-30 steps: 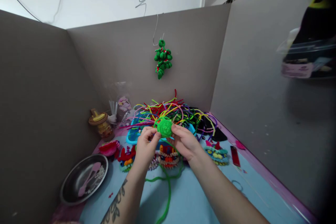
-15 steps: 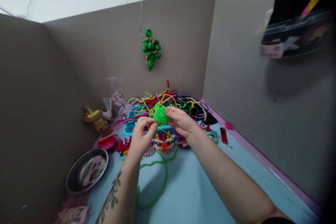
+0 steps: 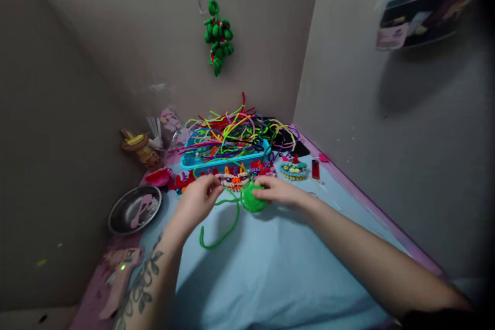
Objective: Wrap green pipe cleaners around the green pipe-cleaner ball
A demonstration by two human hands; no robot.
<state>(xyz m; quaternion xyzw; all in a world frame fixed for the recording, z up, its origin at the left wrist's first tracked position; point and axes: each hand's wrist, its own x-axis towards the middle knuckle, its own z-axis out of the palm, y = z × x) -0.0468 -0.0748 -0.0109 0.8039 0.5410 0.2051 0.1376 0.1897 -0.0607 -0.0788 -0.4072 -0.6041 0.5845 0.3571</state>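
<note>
Pale blue cloth [image 3: 278,268] covers the table inside a three-sided grey cardboard screen [image 3: 116,62]. Nearest, both forearms reach in. The left hand [image 3: 195,201] has thumb and fingers drawn together on the loose green stem [image 3: 224,234], which loops toward the viewer across the cloth. The right hand [image 3: 280,192] lies low, its fingers curled round the far side of the green ball [image 3: 252,200]. A moment ago both hands held that ball up in the air in front of the coloured pile; now it sits down on the cloth between them, with the stem trailing flat. So the winding has come down to the table. To the left is a metal dish [image 3: 134,210]. Just behind the hands stands a row of small finished pieces [image 3: 235,179], then a blue tray [image 3: 224,160] heaped with pipe cleaners [image 3: 235,131]. A green ornament [image 3: 217,36] hangs on the back wall.
</note>
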